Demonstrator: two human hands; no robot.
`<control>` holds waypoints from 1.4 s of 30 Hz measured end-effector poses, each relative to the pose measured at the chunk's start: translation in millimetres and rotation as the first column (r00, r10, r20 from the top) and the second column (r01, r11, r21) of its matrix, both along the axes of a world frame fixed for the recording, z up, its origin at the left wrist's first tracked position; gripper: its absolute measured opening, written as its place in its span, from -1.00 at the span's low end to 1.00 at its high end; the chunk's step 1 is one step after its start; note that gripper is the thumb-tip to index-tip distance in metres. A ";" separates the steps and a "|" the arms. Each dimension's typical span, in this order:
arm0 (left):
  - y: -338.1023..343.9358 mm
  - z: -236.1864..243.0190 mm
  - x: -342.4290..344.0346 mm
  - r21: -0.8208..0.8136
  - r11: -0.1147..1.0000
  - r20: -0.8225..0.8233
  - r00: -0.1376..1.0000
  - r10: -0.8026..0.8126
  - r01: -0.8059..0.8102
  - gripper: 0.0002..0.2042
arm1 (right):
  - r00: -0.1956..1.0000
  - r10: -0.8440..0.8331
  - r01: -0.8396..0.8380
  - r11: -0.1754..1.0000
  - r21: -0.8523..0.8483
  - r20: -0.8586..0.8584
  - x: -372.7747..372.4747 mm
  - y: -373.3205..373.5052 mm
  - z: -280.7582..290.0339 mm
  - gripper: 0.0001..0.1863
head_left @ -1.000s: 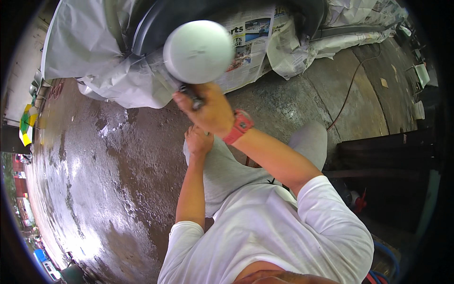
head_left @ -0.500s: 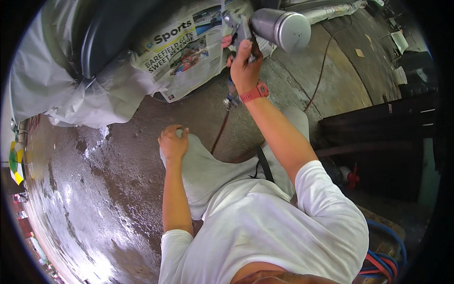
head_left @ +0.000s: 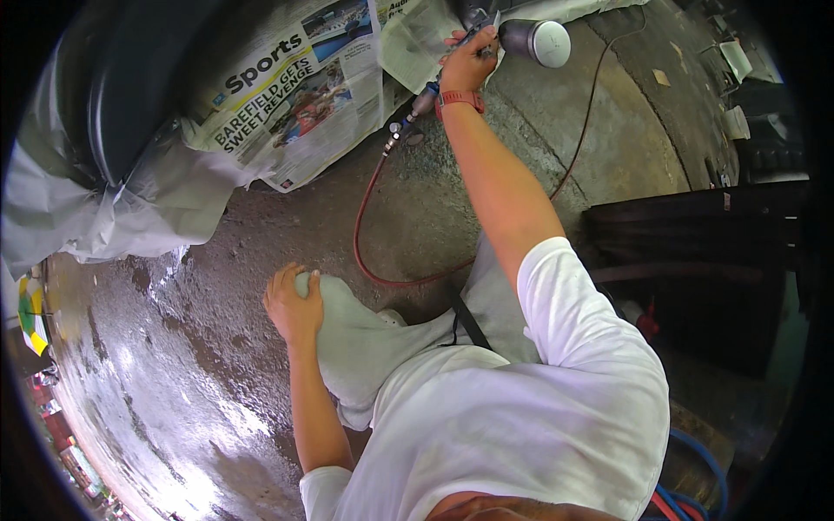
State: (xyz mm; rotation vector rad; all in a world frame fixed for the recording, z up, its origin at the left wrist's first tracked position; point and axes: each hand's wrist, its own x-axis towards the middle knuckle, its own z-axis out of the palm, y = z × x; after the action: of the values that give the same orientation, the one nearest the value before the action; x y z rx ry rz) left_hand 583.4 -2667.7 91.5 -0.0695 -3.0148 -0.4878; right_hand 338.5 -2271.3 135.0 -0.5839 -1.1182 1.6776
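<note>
My right hand [head_left: 467, 68], a red watch on its wrist, is closed around the grip of a spray gun with a silver metal cup [head_left: 549, 43]. It reaches far forward at the top of the view, so part of the gun body is hidden or cut off. Below the grip, a small gauge fitting [head_left: 395, 130] joins a dark red air hose [head_left: 358, 230] that loops down toward my legs. Newspaper sheets [head_left: 261, 165] hang just left of the gun. My left hand [head_left: 294, 306] lies over my left knee, fingers stretched out and holding nothing.
Pale plastic sheeting [head_left: 165, 213] drapes around a dark curved panel [head_left: 130, 95] at the upper left. Wet, rough concrete [head_left: 174, 365] spreads across the left. A dark bench-like structure [head_left: 695, 226] stands at the right, with blue and red hoses [head_left: 708, 464] at the lower right.
My right hand has moved farther forward and turned the spray gun, its cup now smaller in view. The hose has swung into a wide loop. My view has shifted; my left hand stays on the knee.
</note>
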 end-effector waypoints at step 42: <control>29.1 -8.6 -24.0 -0.014 0.999 0.052 0.998 -0.047 0.048 -0.73 | 0.951 0.302 -0.296 0.950 -0.093 0.058 67.9 127.5 33.5 -0.32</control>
State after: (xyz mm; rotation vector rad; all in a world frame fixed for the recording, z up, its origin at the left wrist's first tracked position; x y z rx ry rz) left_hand 559.5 -2638.6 82.9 -0.1314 -3.0742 -0.4780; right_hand 406.4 -2143.8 168.5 -0.5509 -1.2412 1.9858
